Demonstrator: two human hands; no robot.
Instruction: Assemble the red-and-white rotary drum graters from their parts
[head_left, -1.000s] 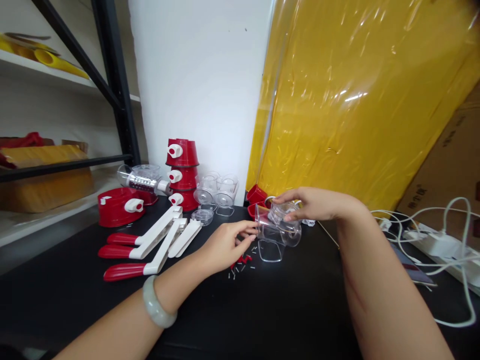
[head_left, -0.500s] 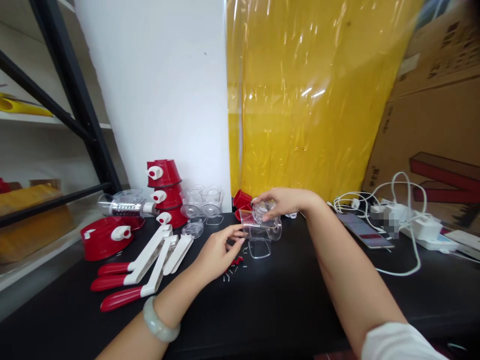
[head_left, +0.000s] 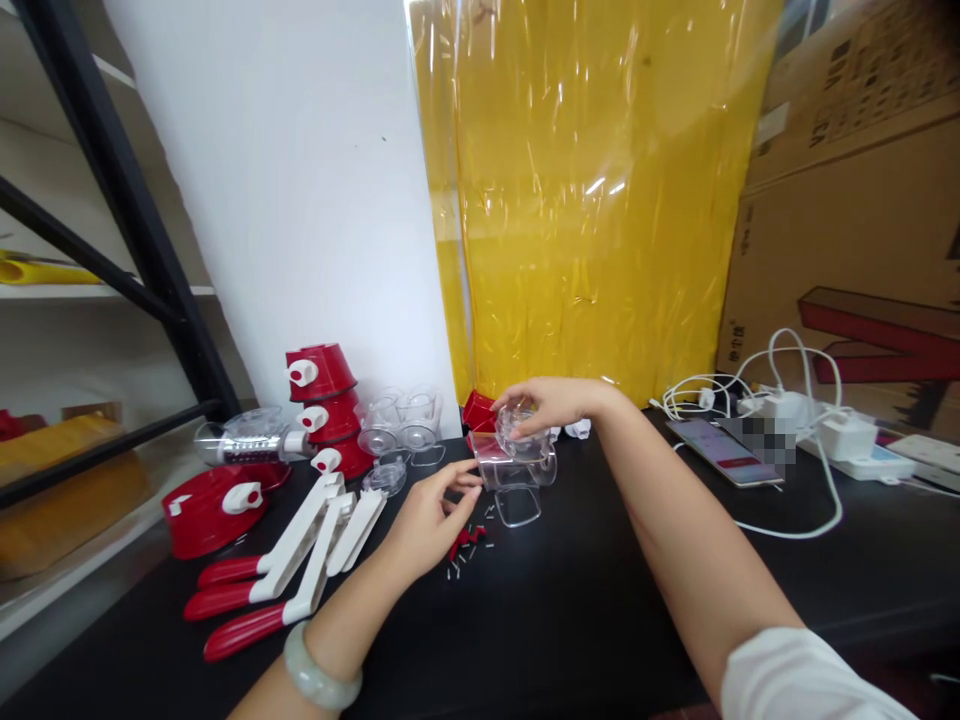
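Observation:
In the head view, a clear plastic housing point(head_left: 541, 468) with a tube-like body lies on the black table, its square-rimmed opening point(head_left: 519, 508) towards me. My right hand point(head_left: 559, 402) reaches over it from above, its fingers closed round a clear round plastic piece point(head_left: 514, 432) on top of the housing. At the housing's left end is my left hand point(head_left: 431, 512), its thumb and fingers apart. Whether its fingertips touch the housing I cannot tell. Small red parts point(head_left: 466, 540) and several screws point(head_left: 459, 572) lie beside the left hand. Red cup-shaped parts point(head_left: 478, 410) sit behind the housing.
Left stand stacked red bases point(head_left: 330, 415), red-and-white handles point(head_left: 281, 570), a red base point(head_left: 202, 515) and a clear drum assembly point(head_left: 251, 440). More clear housings point(head_left: 401, 420) stand behind. A phone point(head_left: 724, 455), white cables point(head_left: 829, 500) and a cardboard box point(head_left: 847, 220) are right.
The camera view has shifted slightly, so the scene sits a little differently in the frame. Both hands keep nearly the same places at the clear housing.

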